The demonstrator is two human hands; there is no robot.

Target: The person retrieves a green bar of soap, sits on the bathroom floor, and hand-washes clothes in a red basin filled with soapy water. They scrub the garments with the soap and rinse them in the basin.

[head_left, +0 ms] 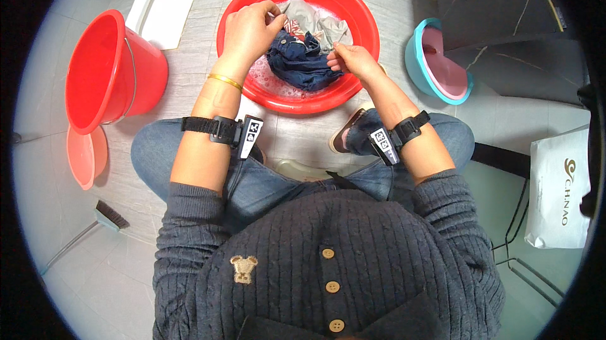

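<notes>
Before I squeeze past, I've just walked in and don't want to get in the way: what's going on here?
A person's left hand and right hand are over a red basin of sudsy water. Both have curled fingers close to pale grey cloth; whether either grips it is unclear. A dark blue garment lies bunched in the basin, and a red bucket is to the left.

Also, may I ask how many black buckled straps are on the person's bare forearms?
2. One black buckled strap is around the left forearm; another black buckled strap is around the right forearm. Any under the dark grey knitted sleeves would be hidden.
</notes>
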